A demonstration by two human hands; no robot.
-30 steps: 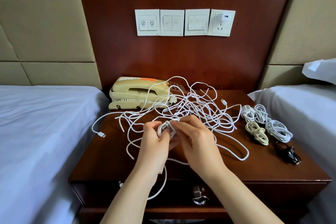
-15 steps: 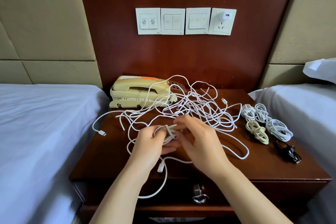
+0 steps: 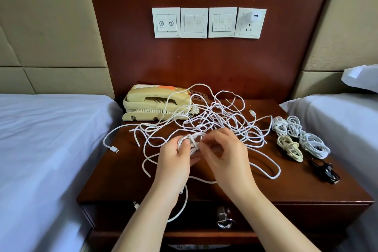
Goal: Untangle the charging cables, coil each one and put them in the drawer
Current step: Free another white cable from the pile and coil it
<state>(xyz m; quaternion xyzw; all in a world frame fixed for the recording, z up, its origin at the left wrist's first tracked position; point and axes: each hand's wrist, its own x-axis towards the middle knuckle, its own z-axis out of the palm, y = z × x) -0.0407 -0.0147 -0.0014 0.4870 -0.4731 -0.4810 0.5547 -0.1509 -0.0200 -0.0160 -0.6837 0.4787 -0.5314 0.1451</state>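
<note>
A small white coil [image 3: 191, 141] sits in the left hand [image 3: 173, 161], above the middle of the surface [image 3: 114, 176]. The left fingers [image 3: 184, 148] curl round it, and one strand crosses its loops like a band. The right hand [image 3: 227, 159] meets it from the other side, its fingers [image 3: 207, 146] pinching the cable just beside the coil. From under the hands a tail of white cord hangs over the front edge, in front of the drawer [image 3: 276, 217].

Behind the hands lies the tangle of white cables [image 3: 225, 118], thin loose loops crossing one another. Some are draped over the beige telephone [image 3: 151, 104], and one flat connector [image 3: 114, 148] lies out to the left.

At the right of the surface, apart from the tangle, lie coiled bundles: white ones [image 3: 314, 145], a cream one [image 3: 289, 148] and a black one [image 3: 325, 171].
</note>
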